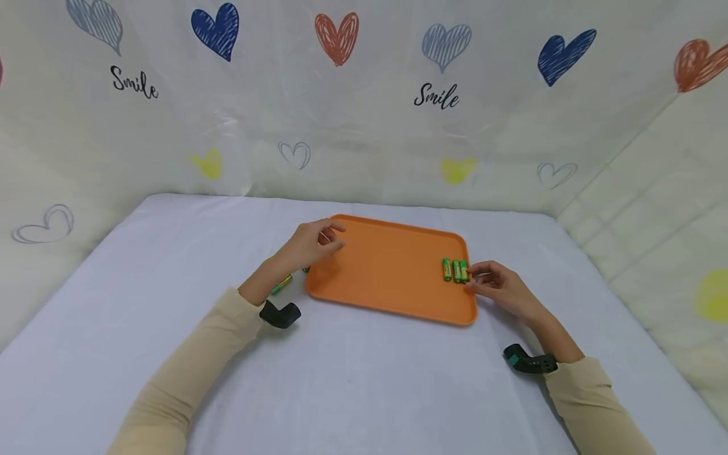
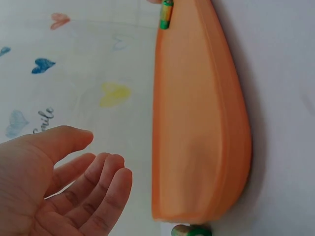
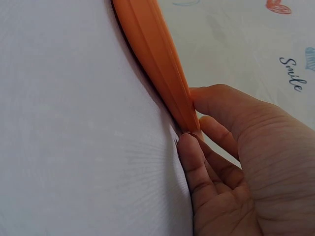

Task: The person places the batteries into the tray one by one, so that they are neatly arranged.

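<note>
An orange tray [image 1: 387, 272] lies on the white cloth. My right hand [image 1: 503, 287] is at its right edge; in the right wrist view the thumb lies on the rim and fingers reach beneath it, pinching the tray's edge. Three green batteries [image 1: 457, 271] stand side by side or lie in a row just inside that edge; which, I cannot tell. Over the tray's left end hovers my left hand [image 1: 311, 245], empty, fingers loosely bent and apart from the thumb. Beside the tray's left side a green battery [image 1: 281, 284] lies on the cloth, partly behind the left wrist.
Another battery [image 2: 192, 230] shows only in part at the tray's left end. The white-covered table [image 1: 364, 379] extends around the tray. Behind it hangs a pale backdrop [image 1: 364, 114] printed with hearts and the word Smile.
</note>
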Demonstrator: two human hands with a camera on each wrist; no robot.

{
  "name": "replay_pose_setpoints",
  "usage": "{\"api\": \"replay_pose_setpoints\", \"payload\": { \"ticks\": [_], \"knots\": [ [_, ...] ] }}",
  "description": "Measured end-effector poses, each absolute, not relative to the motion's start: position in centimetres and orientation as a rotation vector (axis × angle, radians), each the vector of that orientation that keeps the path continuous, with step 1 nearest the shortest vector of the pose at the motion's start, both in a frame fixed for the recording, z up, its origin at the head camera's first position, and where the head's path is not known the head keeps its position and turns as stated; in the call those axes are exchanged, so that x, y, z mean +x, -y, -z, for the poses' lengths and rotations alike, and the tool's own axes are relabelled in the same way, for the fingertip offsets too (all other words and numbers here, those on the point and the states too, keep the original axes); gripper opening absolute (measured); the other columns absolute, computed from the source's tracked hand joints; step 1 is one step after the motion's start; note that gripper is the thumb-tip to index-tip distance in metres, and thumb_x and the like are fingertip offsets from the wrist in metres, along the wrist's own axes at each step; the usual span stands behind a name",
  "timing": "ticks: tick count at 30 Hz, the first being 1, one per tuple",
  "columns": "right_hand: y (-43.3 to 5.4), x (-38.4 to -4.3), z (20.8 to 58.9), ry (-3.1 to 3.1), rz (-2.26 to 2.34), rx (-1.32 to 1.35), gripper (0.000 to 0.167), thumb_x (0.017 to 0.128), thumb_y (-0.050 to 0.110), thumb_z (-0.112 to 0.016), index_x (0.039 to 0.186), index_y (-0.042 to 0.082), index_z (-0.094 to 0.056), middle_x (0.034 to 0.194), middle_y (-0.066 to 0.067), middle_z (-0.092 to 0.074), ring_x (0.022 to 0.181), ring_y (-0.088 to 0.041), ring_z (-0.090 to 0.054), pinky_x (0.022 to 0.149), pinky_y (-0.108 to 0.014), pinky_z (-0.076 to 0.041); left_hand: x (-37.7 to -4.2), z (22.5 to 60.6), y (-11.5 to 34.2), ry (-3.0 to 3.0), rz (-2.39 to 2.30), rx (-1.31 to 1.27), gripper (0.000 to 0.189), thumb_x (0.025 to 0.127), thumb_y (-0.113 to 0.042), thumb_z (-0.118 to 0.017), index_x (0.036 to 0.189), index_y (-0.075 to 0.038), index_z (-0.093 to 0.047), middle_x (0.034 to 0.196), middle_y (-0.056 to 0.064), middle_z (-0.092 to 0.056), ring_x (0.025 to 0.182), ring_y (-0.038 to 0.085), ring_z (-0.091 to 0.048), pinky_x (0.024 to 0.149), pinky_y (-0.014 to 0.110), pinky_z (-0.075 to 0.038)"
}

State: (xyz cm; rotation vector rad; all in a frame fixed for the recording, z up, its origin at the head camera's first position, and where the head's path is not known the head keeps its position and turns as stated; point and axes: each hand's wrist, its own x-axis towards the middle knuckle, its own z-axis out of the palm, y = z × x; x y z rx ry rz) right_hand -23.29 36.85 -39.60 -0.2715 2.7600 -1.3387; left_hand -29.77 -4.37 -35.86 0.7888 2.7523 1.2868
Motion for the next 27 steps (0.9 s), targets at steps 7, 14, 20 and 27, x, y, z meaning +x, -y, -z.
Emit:
{"api": "replay_pose_setpoints", "payload": {
  "ticks": [7,14,20,27],
  "knots": [
    [-37.0,-23.4,39.4,-2.761,1.331,-0.256,0.048,0.092,0.024,-0.07,0.128,-0.002,-0.052,0.11,-0.013,-0.057,0.087,-0.008,-0.054,0.072,-0.019,-0.046,-29.4,35.5,6.9,-2.737,-1.281,0.745,0.035,0.095,-0.021,-0.065,0.125,-0.004,-0.061,0.1,0.009,-0.062,0.087,0.023,-0.057,0.072,0.029,-0.051],
    [-37.0,-23.4,39.4,-2.759,1.331,-0.249,0.049,0.092,0.025,-0.07,0.128,-0.002,-0.052,0.111,-0.013,-0.057,0.088,-0.009,-0.054,0.073,-0.018,-0.046,-29.1,36.3,9.7,-2.704,-1.212,0.879,0.03,0.095,-0.018,-0.065,0.122,-0.005,-0.064,0.099,0.006,-0.065,0.085,0.019,-0.059,0.075,0.03,-0.05],
    [-37.1,-23.5,39.6,-2.752,1.335,-0.255,0.049,0.092,0.024,-0.07,0.129,-0.002,-0.051,0.111,-0.013,-0.057,0.087,-0.009,-0.054,0.072,-0.019,-0.046,-28.6,36.8,11.9,-2.713,-1.188,0.859,0.029,0.096,-0.02,-0.065,0.121,-0.007,-0.065,0.101,0.005,-0.066,0.086,0.019,-0.06,0.074,0.03,-0.05],
    [-37.0,-23.6,39.7,-2.75,1.342,-0.255,0.048,0.092,0.024,-0.07,0.128,-0.002,-0.052,0.11,-0.014,-0.057,0.086,-0.009,-0.054,0.072,-0.018,-0.046,-28.7,36.5,14.4,-2.729,-1.169,0.766,0.031,0.096,-0.022,-0.063,0.123,-0.006,-0.064,0.106,0.008,-0.064,0.091,0.022,-0.06,0.077,0.032,-0.051]
  ]
}}
